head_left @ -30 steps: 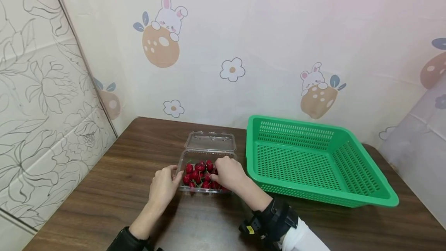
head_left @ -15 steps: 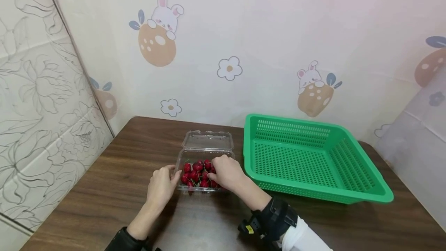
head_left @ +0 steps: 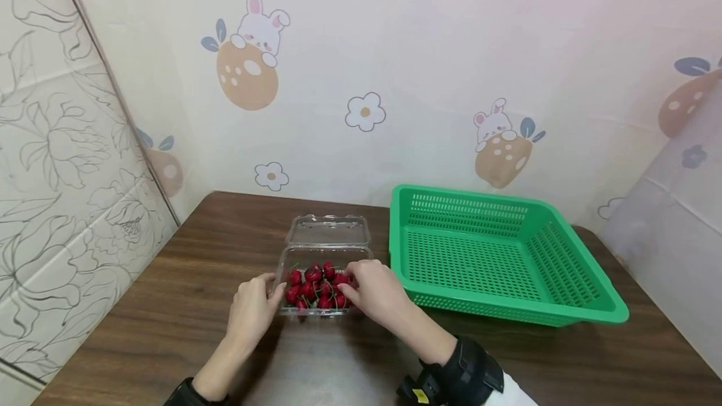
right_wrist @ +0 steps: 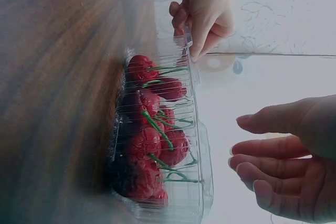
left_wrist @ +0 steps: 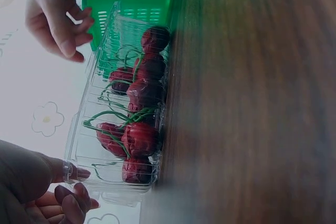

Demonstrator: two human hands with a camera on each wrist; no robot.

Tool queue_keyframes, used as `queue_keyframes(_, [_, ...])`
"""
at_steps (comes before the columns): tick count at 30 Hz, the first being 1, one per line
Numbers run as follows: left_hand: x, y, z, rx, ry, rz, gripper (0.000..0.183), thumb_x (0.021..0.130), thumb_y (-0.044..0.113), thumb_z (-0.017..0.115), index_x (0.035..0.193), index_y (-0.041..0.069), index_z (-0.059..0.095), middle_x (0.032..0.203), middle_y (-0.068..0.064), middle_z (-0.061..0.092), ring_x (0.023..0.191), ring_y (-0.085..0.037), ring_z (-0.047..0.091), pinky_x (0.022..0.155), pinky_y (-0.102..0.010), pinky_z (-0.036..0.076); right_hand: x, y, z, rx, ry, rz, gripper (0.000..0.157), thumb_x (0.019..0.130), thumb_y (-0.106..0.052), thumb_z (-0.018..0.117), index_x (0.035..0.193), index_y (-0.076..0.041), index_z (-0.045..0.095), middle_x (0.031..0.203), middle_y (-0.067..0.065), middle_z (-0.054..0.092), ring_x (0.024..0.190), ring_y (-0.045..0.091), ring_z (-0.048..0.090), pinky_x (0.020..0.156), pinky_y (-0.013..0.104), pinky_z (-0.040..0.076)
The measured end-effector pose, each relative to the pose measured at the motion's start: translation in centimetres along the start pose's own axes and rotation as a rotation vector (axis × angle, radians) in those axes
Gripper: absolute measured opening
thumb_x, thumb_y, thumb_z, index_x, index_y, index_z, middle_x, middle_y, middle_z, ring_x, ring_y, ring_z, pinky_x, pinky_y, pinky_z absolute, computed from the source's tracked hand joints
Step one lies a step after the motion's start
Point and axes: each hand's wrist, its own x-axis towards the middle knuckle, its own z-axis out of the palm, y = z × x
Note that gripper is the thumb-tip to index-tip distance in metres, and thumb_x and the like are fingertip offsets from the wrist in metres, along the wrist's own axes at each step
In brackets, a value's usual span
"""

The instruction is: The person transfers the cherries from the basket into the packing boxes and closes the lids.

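Note:
A clear plastic clamshell box (head_left: 324, 255) sits on the table with its lid folded back. Several red cherries (head_left: 307, 290) with green stems lie inside; those at the right are partly hidden by a hand in the head view. My left hand (head_left: 251, 309) pinches the left wall of the box, thumb over the rim, as the left wrist view shows too. Above the right part of the box is my right hand (head_left: 379, 293). In the right wrist view the right hand (right_wrist: 294, 161) has loosely bent fingers, thumb apart from them, and nothing between them.
A green plastic basket (head_left: 507, 315) with slotted sides stands just right of the box. Beneath everything is a dark wooden table (head_left: 186, 306). A printed wall covering (head_left: 361, 161) rises behind the table's far edge.
My right hand has lifted off the cherries and shifted slightly right relative to the box, with its fingers empty. My left hand keeps its pinch. The head view has turned a little.

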Motion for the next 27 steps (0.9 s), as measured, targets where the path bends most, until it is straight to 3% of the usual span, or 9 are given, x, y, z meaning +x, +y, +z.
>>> queue_keyframes(6, [-0.5, -0.3, -0.6, 0.019, -0.023, -0.001, 0.03, 0.084, 0.015, 0.06, 0.1, -0.01, 0.061, 0.049, 0.004, 0.036, 0.041, -0.007, 0.029, 0.037, -0.023, 0.025, -1.6, 0.3, 0.1, 0.013, 0.071, 0.016, 0.012, 0.078, -0.016, 0.067, 0.081, -0.004, 0.066, 0.06, -0.004, 0.052, 0.048, 0.003, 0.041, 0.044, 0.018, 0.035])
queue_keyframes(15, [-1.2, -0.4, -1.6, 0.083, -0.034, 0.034, 0.031, 0.084, 0.014, 0.06, 0.1, -0.011, 0.06, 0.049, 0.004, 0.041, 0.04, -0.008, 0.034, 0.037, -0.024, 0.029, -3.9, 0.4, 0.8, 0.059, 0.123, 0.07, 0.015, 0.077, -0.015, 0.067, 0.081, -0.002, 0.065, 0.065, -0.001, 0.056, 0.056, 0.006, 0.049, 0.05, 0.02, 0.041])
queue_keyframes(27, [-2.5, -0.5, -2.2, 0.128, -0.063, 0.088, 0.031, 0.083, 0.012, 0.06, 0.101, -0.013, 0.058, 0.048, 0.006, 0.042, 0.038, -0.006, 0.033, 0.035, -0.021, 0.026, -4.9, 1.8, 1.1, 0.25, 0.018, 0.181, 0.024, 0.079, -0.018, 0.066, 0.091, 0.003, 0.064, 0.055, -0.007, 0.048, 0.046, 0.001, 0.041, 0.045, 0.019, 0.037])
